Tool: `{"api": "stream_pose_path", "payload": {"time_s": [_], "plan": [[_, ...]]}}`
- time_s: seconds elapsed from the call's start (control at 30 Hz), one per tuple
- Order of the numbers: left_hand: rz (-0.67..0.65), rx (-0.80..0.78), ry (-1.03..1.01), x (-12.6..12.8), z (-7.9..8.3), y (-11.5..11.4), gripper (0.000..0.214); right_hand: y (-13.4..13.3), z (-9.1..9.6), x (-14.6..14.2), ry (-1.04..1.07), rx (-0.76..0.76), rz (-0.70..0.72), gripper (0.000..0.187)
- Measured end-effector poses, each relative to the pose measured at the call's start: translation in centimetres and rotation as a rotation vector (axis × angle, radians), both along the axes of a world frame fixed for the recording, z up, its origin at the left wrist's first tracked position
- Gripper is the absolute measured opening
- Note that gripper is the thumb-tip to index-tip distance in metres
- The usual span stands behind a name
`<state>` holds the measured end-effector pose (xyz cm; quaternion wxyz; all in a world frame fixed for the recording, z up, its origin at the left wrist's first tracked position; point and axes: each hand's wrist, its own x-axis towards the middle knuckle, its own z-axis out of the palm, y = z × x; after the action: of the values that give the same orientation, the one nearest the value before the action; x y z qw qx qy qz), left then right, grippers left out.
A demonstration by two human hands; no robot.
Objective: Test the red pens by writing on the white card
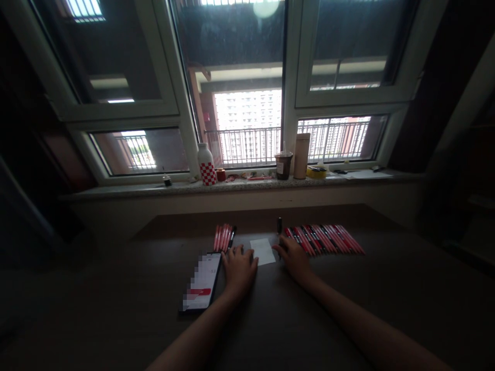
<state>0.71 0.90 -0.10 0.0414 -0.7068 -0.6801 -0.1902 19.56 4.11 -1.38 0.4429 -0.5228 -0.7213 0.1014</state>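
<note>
My left hand (238, 268) rests palm down on the table with its fingers spread, its fingertips beside the left edge of a small white sheet of paper (263, 251). To the right of the paper, my right hand (294, 258) has its thumb and fingers around a black pen (279, 225), whose upper end sticks out beyond the fingers. A row of several red and black pens (325, 239) lies just past the right hand. Beyond the left hand is a smaller group of pens (223, 237), mostly red with a black one at its right side.
A phone (203, 283) with its screen lit lies left of my left hand on the dark table (309, 330). Along the windowsill (178, 189) stand a red-and-white checked bottle (207, 167), a drink cup (283, 166), a tan flask (301, 157) and a yellow item (316, 172).
</note>
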Motion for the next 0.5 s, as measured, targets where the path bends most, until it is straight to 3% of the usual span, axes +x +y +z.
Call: {"api": "stream_pose_path", "payload": {"time_s": [0.3, 0.5], "plan": [[-0.002, -0.004, -0.015, 0.0, 0.1, 0.0, 0.031, -0.4, 1.6, 0.9, -0.312, -0.035, -0.246, 0.044], [-0.011, -0.005, -0.022, 0.0, 0.3, -0.1, 0.030, -0.3, 1.9, 0.9, -0.363, -0.093, -0.291, 0.021]]}}
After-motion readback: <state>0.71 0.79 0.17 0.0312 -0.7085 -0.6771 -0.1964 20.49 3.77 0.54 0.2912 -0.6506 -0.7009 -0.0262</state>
